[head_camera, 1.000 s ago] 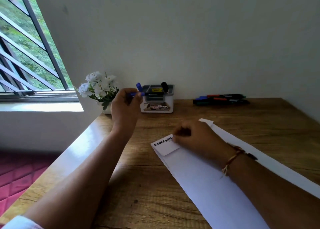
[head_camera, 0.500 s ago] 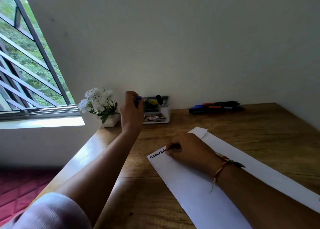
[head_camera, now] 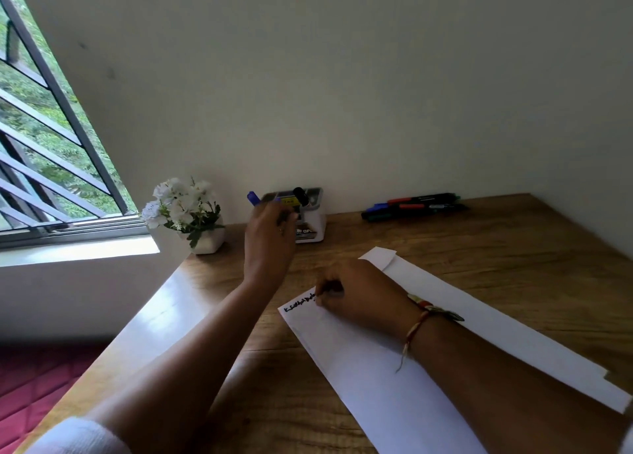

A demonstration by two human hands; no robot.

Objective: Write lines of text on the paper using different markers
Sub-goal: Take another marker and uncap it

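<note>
A long white paper (head_camera: 411, 378) lies slantwise on the wooden table (head_camera: 479, 248), with one line of black writing (head_camera: 298, 304) at its far left corner. My right hand (head_camera: 363, 299) rests on the paper beside that writing, fingers curled round a dark marker that is mostly hidden. My left hand (head_camera: 270, 237) reaches to the white marker holder (head_camera: 310, 224) at the wall and holds a blue marker (head_camera: 253, 198), whose end sticks up above the fingers. A black marker (head_camera: 298, 193) stands in the holder. Several more markers (head_camera: 414, 206) lie at the back.
A white pot of white flowers (head_camera: 190, 213) stands left of the holder, at the table's far left corner. A barred window (head_camera: 51, 145) and its sill lie beyond the table's left edge. The wall closes the back.
My left hand has carried the blue marker forward to the holder. My right hand has stayed on the paper by the writing. The camera has tilted up and shifted.
</note>
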